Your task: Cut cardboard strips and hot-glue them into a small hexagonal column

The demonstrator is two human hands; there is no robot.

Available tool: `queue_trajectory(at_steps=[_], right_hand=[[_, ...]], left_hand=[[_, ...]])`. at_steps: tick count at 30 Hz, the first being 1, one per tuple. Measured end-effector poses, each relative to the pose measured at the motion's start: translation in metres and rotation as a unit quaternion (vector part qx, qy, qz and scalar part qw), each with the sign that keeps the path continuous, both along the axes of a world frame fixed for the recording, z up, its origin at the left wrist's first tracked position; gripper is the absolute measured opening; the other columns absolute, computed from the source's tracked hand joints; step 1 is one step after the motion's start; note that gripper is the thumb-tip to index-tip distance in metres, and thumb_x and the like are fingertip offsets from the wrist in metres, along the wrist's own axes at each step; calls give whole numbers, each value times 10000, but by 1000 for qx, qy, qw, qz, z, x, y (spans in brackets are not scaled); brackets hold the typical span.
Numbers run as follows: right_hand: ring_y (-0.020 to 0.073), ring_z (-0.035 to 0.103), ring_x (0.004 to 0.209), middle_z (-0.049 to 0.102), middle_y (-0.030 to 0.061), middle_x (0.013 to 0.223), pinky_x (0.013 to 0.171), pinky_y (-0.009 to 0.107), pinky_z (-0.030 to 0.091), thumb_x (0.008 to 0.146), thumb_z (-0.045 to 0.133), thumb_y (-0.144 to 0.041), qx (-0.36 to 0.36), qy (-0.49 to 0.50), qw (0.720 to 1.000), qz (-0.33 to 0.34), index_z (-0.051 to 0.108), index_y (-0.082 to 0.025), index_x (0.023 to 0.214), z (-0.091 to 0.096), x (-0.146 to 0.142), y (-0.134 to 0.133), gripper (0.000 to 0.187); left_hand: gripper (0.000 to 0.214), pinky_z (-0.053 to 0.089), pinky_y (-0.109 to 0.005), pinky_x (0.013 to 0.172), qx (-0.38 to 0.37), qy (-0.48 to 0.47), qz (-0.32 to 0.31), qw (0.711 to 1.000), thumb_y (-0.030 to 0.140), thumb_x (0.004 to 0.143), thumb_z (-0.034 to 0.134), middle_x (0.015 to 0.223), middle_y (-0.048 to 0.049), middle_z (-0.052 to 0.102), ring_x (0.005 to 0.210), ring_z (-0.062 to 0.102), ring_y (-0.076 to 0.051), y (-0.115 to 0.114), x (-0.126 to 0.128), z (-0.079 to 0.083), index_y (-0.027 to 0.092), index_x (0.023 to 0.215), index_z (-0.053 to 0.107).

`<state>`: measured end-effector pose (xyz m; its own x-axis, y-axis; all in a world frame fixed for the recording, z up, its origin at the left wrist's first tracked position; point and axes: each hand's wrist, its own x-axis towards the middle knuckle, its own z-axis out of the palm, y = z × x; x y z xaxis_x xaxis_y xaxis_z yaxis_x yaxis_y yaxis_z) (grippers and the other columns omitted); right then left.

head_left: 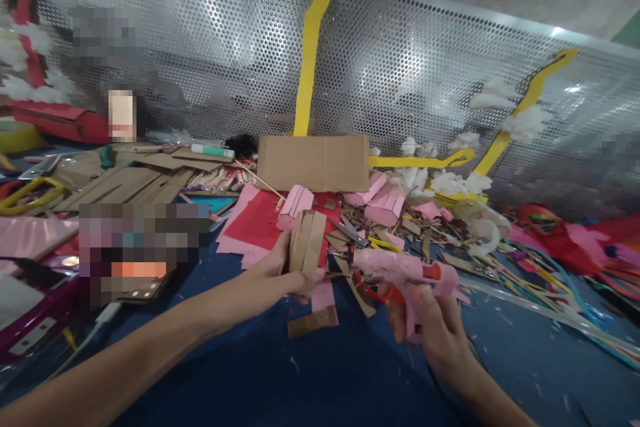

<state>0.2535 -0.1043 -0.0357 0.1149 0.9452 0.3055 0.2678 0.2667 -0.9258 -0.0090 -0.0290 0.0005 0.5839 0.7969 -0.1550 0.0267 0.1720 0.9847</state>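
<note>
In the middle of the view my left hand (285,267) is closed around a small brown cardboard piece (307,242), folded or layered like a little box. My right hand (435,323) grips a pink glue gun (385,265) by its handle, the fingers at its orange-red trigger. The gun's nozzle points left toward the cardboard piece, a short gap apart. Just behind the nozzle lie scissors (350,232) with a yellow handle. Small pink paper-covered boxes (384,203) sit beyond the hands, beside red paper sheets (255,213).
A larger cardboard panel (314,163) stands against the perforated metal screen (240,67). Yellow cut-out strips (313,47) with white fluff rise behind it. Cardboard sheets (125,183) lie at left, near a purple device (35,320). Sticks and cords (540,280) cover the right of the blue table (240,373).
</note>
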Motion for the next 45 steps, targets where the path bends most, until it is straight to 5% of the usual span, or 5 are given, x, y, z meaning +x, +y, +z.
queue_trajectory(at_steps=[12,20,27,36,45], right_hand=[[149,460,413,578,-20,483,417,272,396,1037,470,-680,3,-19,1000,0,703,-234,902,-1,1,1,521],[147,479,404,592,-14,482,415,261,402,1056,469,-632,8,-10,1000,12,716,-224,931,-7,5,3,493],[144,489,388,598,-14,481,402,247,408,1069,454,-605,25,-19,999,20,725,-212,951,-11,7,4,492],[143,473,385,585,-23,477,397,247,395,1071,457,-594,30,-22,999,23,717,-222,944,-10,7,5,471],[147,481,387,587,-18,475,397,254,400,1064,457,-615,28,-19,999,20,721,-216,940,-10,7,5,494]], left_hand=[[888,551,-423,838,-48,-80,26,995,597,961,648,1253,-141,655,1028,672,-302,6,3,-15,314,1676,205],[817,553,-441,882,-31,-61,22,997,463,976,640,1324,-149,627,1041,644,-286,2,3,-13,331,1665,221],[871,524,-397,904,-33,-52,17,998,259,870,697,1122,-61,634,911,603,-217,3,1,-13,330,1635,286],[748,552,-467,949,-30,-67,16,997,512,984,638,1309,-129,627,1119,616,-292,5,1,-16,332,1630,307],[952,514,-455,965,-21,-31,1,999,306,851,775,1210,-98,675,1055,635,-284,3,0,-10,314,1655,265]])
